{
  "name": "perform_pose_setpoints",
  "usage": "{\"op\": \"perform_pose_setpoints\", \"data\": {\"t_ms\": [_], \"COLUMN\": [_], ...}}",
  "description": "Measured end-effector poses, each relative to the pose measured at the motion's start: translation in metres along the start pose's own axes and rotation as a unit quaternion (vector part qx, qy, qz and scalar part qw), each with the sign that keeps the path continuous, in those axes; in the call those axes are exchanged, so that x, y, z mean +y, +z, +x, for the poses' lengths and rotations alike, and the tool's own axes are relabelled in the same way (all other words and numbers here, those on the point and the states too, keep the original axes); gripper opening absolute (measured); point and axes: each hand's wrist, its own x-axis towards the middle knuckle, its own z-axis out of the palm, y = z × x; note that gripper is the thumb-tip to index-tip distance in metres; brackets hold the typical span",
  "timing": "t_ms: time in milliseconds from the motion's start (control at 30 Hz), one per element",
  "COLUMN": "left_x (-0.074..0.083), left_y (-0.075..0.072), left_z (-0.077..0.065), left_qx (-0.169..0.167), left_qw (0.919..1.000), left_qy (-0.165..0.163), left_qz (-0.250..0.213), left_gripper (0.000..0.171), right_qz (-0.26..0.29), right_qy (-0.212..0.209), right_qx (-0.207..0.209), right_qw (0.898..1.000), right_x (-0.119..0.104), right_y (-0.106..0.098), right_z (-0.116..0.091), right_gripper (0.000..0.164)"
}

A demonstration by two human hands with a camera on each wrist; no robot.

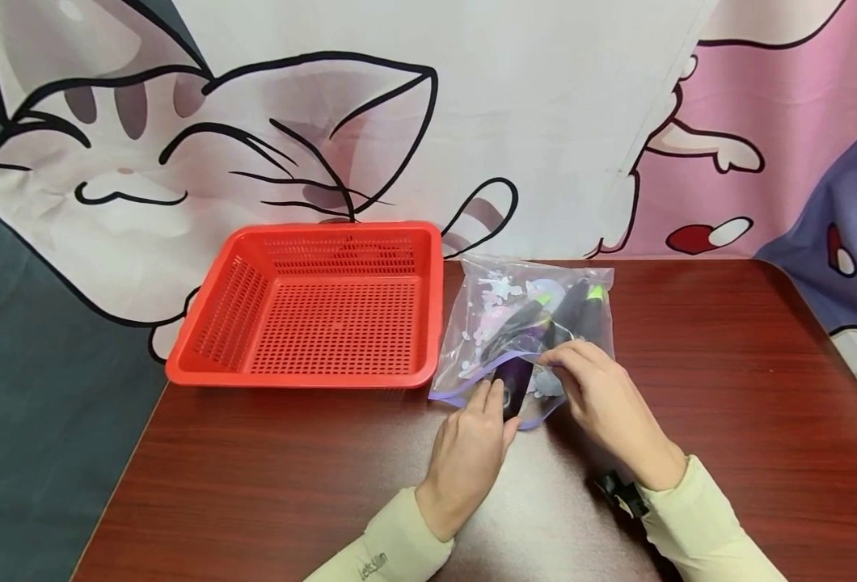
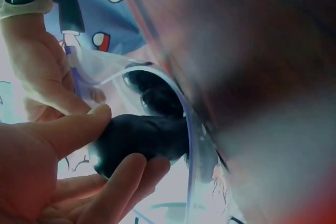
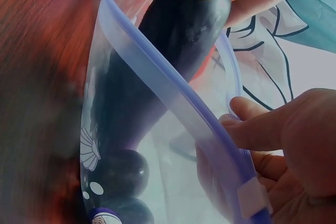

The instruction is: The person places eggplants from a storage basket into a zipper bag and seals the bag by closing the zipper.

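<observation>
A clear zip bag (image 1: 488,279) with printed shapes and a purple seal lies on the table, its mouth towards me. Several dark eggplants (image 1: 568,311) with bright green stem ends are inside. My left hand (image 1: 468,453) grips the rounded end of one eggplant (image 2: 142,140), which lies partly in the bag's mouth. On the other side, my right hand (image 1: 618,408) pinches the bag's edge near the seal (image 3: 168,95) and keeps the mouth apart. The right wrist view shows rounded ends of other eggplants (image 3: 123,174) deeper in the bag.
Left of the bag stands a red perforated plastic basket (image 1: 305,379), with nothing in it. The brown table (image 1: 727,388) reaches back to a cartoon-printed cloth (image 1: 559,121). A dark device (image 1: 621,495) is strapped at my right wrist.
</observation>
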Motion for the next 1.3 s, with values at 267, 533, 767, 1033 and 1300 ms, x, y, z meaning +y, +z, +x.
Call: {"op": "perform_pose_setpoints", "data": {"t_ms": [267, 533, 767, 1033, 1300], "left_x": [0.001, 0.003, 0.005, 0.006, 0.008], "left_y": [0.003, 0.011, 0.012, 0.015, 0.019], "left_z": [0.005, 0.01, 0.017, 0.025, 0.029], "left_qx": [-0.029, -0.044, -0.057, -0.053, -0.065], "left_qw": [0.9992, 0.9987, 0.9975, 0.9967, 0.9949], "left_qy": [-0.023, -0.02, -0.04, -0.043, -0.044], "left_qz": [0.015, 0.016, 0.017, 0.043, 0.063], "left_gripper": [0.052, 0.05, 0.047, 0.025, 0.031], "right_qz": [0.002, 0.002, 0.004, 0.006, 0.007], "right_qy": [-0.002, -0.001, -0.004, -0.003, -0.003], "right_qx": [0.006, 0.008, 0.004, 0.002, -0.003], "right_qw": [1.0, 1.0, 1.0, 1.0, 1.0], "right_x": [-0.001, 0.0, -0.002, -0.002, -0.001], "right_y": [-0.002, -0.002, -0.002, -0.002, -0.003], "right_z": [0.0, 0.0, 0.001, 0.001, 0.001], "right_gripper": [0.025, 0.025, 0.024, 0.024, 0.023]}}
